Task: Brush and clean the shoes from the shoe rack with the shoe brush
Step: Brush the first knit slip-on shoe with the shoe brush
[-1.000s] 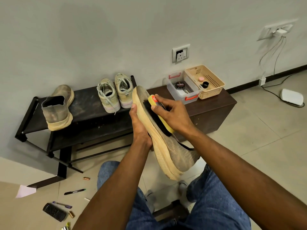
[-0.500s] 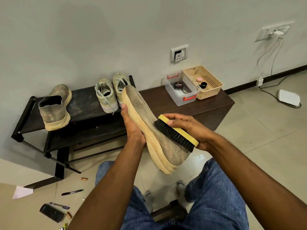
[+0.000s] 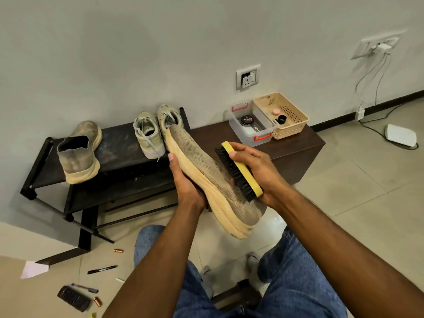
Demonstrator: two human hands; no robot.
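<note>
My left hand [image 3: 187,184] grips a dusty beige knit shoe [image 3: 206,171] by its cream sole, toe pointing up toward the rack. My right hand [image 3: 257,168] holds a yellow-backed shoe brush [image 3: 238,172], its black bristles against the shoe's side near the middle. The matching beige shoe [image 3: 79,157] stands on the black shoe rack [image 3: 119,152] at the left. A pair of pale green laced sneakers [image 3: 151,131] sits on the rack behind the held shoe.
A dark wooden cabinet [image 3: 296,152] beside the rack carries a clear box [image 3: 252,127] with a polish tin and a beige basket [image 3: 286,115]. Pens, batteries and a black brush [image 3: 73,298] lie on the floor at the lower left. Cables and a white device [image 3: 401,135] lie at the right.
The brush swept down the shoe from the toe toward the heel, then came back up to the middle. The shoe tilted slightly in my left hand.
</note>
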